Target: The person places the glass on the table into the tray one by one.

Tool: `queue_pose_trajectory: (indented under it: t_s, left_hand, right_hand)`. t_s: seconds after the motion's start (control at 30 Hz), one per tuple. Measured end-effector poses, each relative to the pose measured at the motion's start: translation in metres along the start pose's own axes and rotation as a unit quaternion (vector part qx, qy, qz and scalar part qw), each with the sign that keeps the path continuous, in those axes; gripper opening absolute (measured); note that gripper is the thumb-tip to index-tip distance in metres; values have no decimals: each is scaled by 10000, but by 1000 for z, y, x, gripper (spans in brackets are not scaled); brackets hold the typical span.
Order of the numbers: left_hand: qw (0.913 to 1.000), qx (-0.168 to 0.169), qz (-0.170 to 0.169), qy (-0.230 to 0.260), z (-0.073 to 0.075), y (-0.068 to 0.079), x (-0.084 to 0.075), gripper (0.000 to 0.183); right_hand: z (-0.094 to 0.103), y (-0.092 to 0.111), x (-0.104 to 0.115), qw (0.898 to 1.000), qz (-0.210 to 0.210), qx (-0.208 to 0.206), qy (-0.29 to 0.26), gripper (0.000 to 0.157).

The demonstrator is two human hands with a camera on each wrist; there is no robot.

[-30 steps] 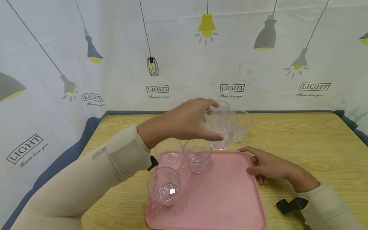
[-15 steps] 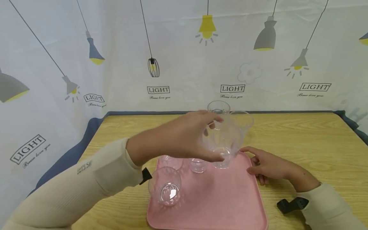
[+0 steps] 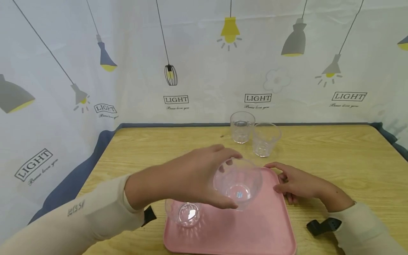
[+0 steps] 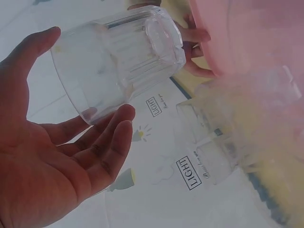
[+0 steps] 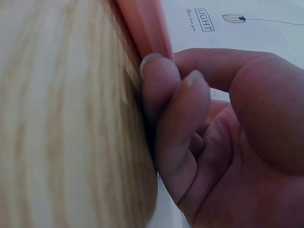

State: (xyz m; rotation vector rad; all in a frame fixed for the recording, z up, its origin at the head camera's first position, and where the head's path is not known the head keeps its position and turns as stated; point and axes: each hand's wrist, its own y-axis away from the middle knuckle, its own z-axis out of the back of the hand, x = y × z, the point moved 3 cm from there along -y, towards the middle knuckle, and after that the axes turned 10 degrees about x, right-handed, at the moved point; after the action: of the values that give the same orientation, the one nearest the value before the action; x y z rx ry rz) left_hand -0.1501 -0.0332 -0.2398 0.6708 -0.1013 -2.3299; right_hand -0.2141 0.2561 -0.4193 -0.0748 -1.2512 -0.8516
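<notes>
A clear faceted cup (image 3: pixel 240 184) is in my left hand (image 3: pixel 194 177), thumb on one side and fingers on the other. It hangs upright over the pink tray (image 3: pixel 232 233). In the left wrist view the hand grips the cup (image 4: pixel 114 66) near its wide rim. My right hand (image 3: pixel 302 184) holds the tray's far right corner. The right wrist view shows its curled fingers against the tray's rim (image 5: pixel 147 28). Another clear cup (image 3: pixel 186 214) stands on the tray's left side, partly covered by my left hand. The tray's far left part is hidden behind that hand.
Two more clear cups, one farther back (image 3: pixel 242 127) and one nearer (image 3: pixel 267 140), stand on the wooden table (image 3: pixel 344 152) beyond the tray. A white curtain (image 3: pixel 204 53) with printed lamps hangs behind the table.
My left hand has carried the cup from beside the back cups toward me, over the tray. It now covers two cups seen earlier on the tray's far left. The right hand stays put.
</notes>
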Motion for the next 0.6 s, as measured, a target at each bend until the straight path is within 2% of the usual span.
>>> queue_pose_trajectory:
  t_s: [0.23,0.6]
  left_hand:
    - [9999,-116,-115,39,-18,7,6,86]
    - [9991,-338,122,-210,-42,12,20,88]
  right_hand:
    - [0,0,-1,10000,52,35,-48,70]
    - [-1,0,2,10000,24,32,12,70]
